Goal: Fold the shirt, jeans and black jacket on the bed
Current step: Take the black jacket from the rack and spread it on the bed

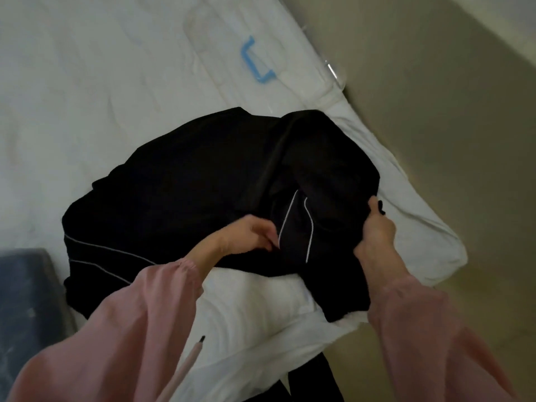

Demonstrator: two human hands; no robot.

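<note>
The black jacket point(203, 181) is lying in a loose heap near the corner of the bed point(72, 91), spreading away from the person toward the upper left, with its long axis running roughly from lower left to upper right. The right hand point(375, 230) is pinching the jacket's right-hand edge, fingers closed on the cloth just beside the white bedding. The left hand point(252, 235) is resting on the middle of the garment beside a pair of thin white piping lines point(307, 227); its fingers are curling into the fabric, though whether they are truly gripping or only pressing is hard to tell. Most of the jacket is lying to the left of and beyond both hands, so the left hand is nearer its bulk, and the next fold will likely be drawing that far side inward.

The jacket's sleeves and collar are not clearly readable in the dark folds. A dark blue fabric item point(26, 300), possibly the jeans, is cut off at the left edge. No shirt is plainly showing. A clear container with a blue handle point(255, 62) is sitting further up the bed.
</note>
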